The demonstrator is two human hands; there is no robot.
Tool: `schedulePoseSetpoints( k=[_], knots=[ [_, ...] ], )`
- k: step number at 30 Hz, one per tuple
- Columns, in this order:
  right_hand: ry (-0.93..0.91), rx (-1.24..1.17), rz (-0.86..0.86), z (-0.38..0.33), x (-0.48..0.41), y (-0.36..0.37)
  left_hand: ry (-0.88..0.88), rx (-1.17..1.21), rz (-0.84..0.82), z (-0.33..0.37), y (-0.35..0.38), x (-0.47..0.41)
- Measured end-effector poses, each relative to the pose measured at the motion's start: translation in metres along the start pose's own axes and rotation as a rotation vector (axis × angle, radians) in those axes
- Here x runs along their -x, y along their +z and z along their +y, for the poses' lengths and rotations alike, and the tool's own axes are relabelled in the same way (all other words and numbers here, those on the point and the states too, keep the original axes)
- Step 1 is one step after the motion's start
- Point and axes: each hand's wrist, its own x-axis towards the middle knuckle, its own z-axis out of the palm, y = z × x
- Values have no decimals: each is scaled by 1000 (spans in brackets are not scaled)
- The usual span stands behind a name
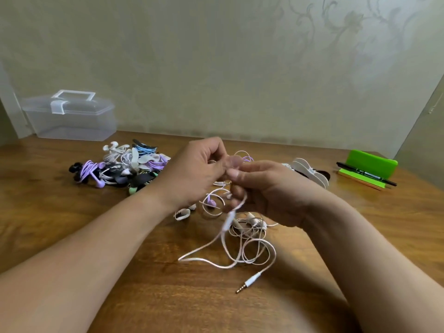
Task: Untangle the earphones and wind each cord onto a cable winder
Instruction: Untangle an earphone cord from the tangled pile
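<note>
Both hands meet above the middle of the wooden table (72, 224). My left hand (194, 171) and my right hand (269, 191) pinch a pale pink earphone cord (225, 227) between curled fingers. That cord hangs down past its inline remote and lies in loose loops on the table, ending in a white jack plug (249, 281). More tangled cords with a purple earbud (211, 202) lie under the hands. White cable winders (310, 173) stand just right of my right hand. Motion blur hides exactly what the fingertips pinch.
A pile of wound earphones (120, 165) in purple, white, blue and black lies at the left rear. A clear plastic box (69, 116) with a handle stands at the far left against the wall. A green holder (371, 164) with a black marker (365, 175) sits at the far right.
</note>
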Motion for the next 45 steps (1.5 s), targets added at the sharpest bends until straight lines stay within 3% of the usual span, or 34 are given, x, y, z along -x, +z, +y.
schedulePoseSetpoints(
  k=[5, 7, 10, 12, 15, 18, 22, 25, 29, 35, 38, 45],
  knots=[
    [-49, -78, 445, -8, -1, -35, -112, -140, -107, -2, -11, -2],
    [-59, 135, 551, -9, 3, -47, -149, -127, -156, -3, -13, -3],
    [-83, 669, 584, -9, 12, -45, -125, -149, -217, 2, -11, -1],
    [-190, 820, 619, -12, 14, -36, -106, -173, -257, 3, -10, 0],
    [-352, 736, 468, -13, 12, -12, -81, -217, -292, 0, -7, 2],
    [-301, 711, 298, -1, 6, 6, 79, -243, -235, 0, -3, 5],
    [-211, 782, 219, 0, 2, -2, 187, -411, -118, -8, -5, 4],
    [-221, 898, 304, -4, 4, -15, 100, -403, -187, -14, -2, 3],
    [-211, 868, 486, -5, 6, -30, -63, -247, -305, -14, -8, 1],
    [-241, 869, 352, 1, 5, -21, -30, -288, -320, -11, -6, 2],
    [-177, 714, 188, 4, 3, -16, 35, -360, -296, -10, -4, 3],
    [-180, 761, 298, -5, 8, -30, -75, -235, -216, -3, -8, 1]
  ],
)
